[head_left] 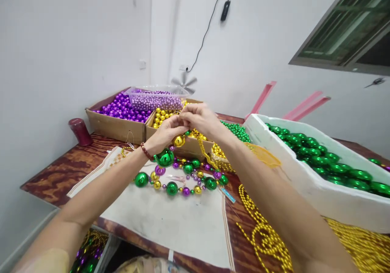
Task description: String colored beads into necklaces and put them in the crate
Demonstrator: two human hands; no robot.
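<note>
My left hand (170, 131), with a brown bead bracelet at its wrist, is closed in a pinch on the upper end of a bead garland. Against its fingertips, my right hand (201, 118) also pinches; whatever is between its fingers is too small or hidden to make out. From the fingers hang a gold ball and the large green ball (165, 158) of the garland (172, 188). The rest, in green, gold and purple balls, lies looped on a white cloth (170, 220). Small scissors or snips (179, 178) with a pinkish handle rest inside the loop.
Behind are a carton of purple balls (115, 128), a clear tub of lilac beads (157, 101) and gold balls (161, 118). A white foam box (292, 175) with green balls stands right, near gold bead strands (265, 236). A dark red cup (79, 131) stands left.
</note>
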